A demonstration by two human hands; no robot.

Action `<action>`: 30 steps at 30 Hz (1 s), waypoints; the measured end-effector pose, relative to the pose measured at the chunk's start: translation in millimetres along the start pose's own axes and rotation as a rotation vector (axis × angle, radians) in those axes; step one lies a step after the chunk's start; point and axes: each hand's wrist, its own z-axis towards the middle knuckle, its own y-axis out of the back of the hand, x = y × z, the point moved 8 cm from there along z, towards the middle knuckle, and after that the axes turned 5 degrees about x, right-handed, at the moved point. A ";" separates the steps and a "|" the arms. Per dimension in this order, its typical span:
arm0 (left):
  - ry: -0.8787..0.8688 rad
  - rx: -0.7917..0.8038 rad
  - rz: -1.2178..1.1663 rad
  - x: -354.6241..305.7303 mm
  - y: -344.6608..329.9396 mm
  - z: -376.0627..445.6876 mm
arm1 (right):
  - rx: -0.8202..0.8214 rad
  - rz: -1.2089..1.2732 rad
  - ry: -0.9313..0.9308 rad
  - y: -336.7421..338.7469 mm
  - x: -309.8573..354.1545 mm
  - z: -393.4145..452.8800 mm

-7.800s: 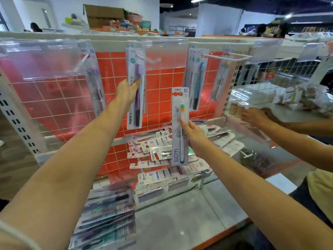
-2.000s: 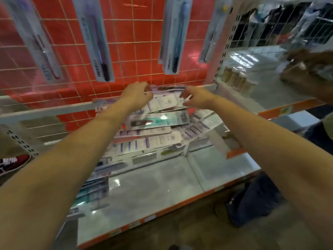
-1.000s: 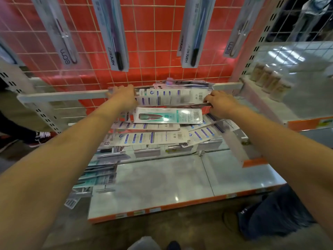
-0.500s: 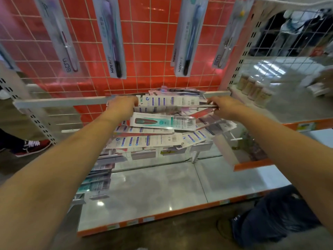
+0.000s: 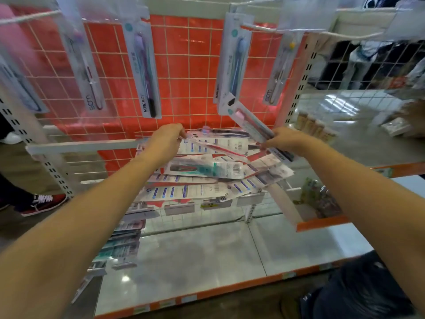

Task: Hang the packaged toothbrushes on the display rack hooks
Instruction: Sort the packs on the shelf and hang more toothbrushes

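Hands work over a pile of packaged toothbrushes [image 5: 202,171] heaped on the middle shelf [image 5: 80,146] of the red grid rack [image 5: 184,65]. Right hand [image 5: 284,140] grips a pink toothbrush pack [image 5: 250,125], tilted with its top pointing up and left, just below the hanging blue pack [image 5: 234,63]. Left hand [image 5: 166,140] pinches the edge of a pack [image 5: 216,147] atop the pile. Four more packs hang from hooks above.

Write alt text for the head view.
The right hand lifts a tilted toothbrush pack from a pile on the rack, while the left hand pinches another pack. More packs hang from hooks on the red grid above.
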 end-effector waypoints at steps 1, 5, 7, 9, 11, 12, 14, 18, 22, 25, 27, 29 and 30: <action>-0.047 0.015 -0.055 -5.1 -1.3 -0.5 | 0.051 0.078 0.013 -7.0 3.8 -1.2; -0.181 0.044 -0.150 -22.2 -6.4 -8.0 | 0.319 0.402 0.030 -51.2 20.2 -1.7; -0.190 0.026 -0.212 -27.1 -6.2 -10.9 | 0.418 0.508 -0.013 -72.3 25.4 -2.3; -0.184 0.006 -0.275 -31.2 -5.8 -12.8 | 0.479 0.598 -0.053 -88.4 28.8 -4.5; -0.159 -0.012 -0.324 -32.3 -6.0 -13.1 | 0.506 0.750 -0.065 -99.6 33.7 -7.8; -0.139 -0.023 -0.345 -31.8 -5.9 -13.1 | 0.500 0.849 -0.070 -102.9 34.9 -8.6; -0.088 -0.042 -0.374 -28.6 -7.0 -11.2 | 0.485 1.027 -0.065 -107.3 36.8 -10.3; -0.041 -0.063 -0.364 -29.5 -10.5 -8.4 | 0.462 1.205 -0.038 -109.6 37.6 -12.2; -0.092 -0.105 -0.255 -42.1 -9.5 -2.6 | 0.420 1.192 -0.031 -108.9 35.7 -11.2; -0.037 -0.157 -0.273 -44.4 -5.2 1.3 | 0.367 1.220 -0.052 -107.8 32.2 -7.1; 0.064 -0.186 -0.342 -38.2 -7.8 3.2 | 0.329 1.274 -0.066 -107.5 29.5 -4.3; 0.211 -0.139 -0.536 -30.7 -19.7 0.3 | 0.296 1.308 -0.069 -108.5 27.4 -1.8; 0.286 -0.072 -0.679 -29.6 -32.0 -1.9 | 0.282 1.316 -0.070 -109.8 26.8 -0.6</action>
